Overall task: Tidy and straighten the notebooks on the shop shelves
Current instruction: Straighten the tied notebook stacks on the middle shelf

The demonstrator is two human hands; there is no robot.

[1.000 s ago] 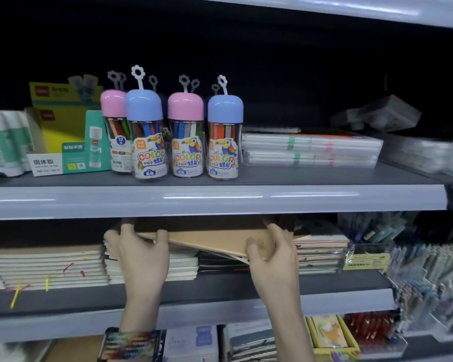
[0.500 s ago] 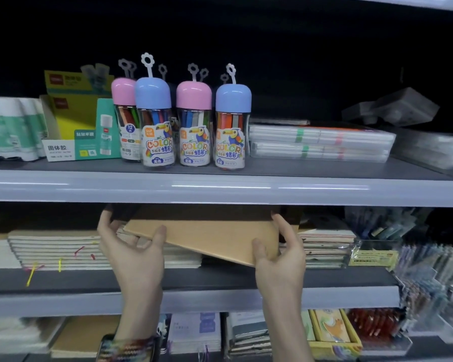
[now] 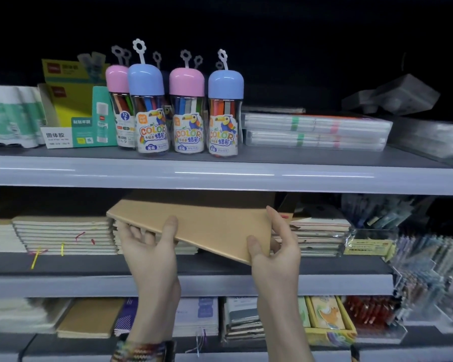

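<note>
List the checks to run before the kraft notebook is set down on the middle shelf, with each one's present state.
1. Two-handed hold on the kraft notebook: ok; the left hand grips its left end, the right hand its near right corner.
2. Notebook level: not ok; tilted, right corner lower.
3. Clearance under the upper shelf: cannot tell; far edge in shadow.
4. Landing spot, the stack beneath, squared: cannot tell; mostly hidden.
5. Neighbouring left stack straight: ok; edges look aligned.
</note>
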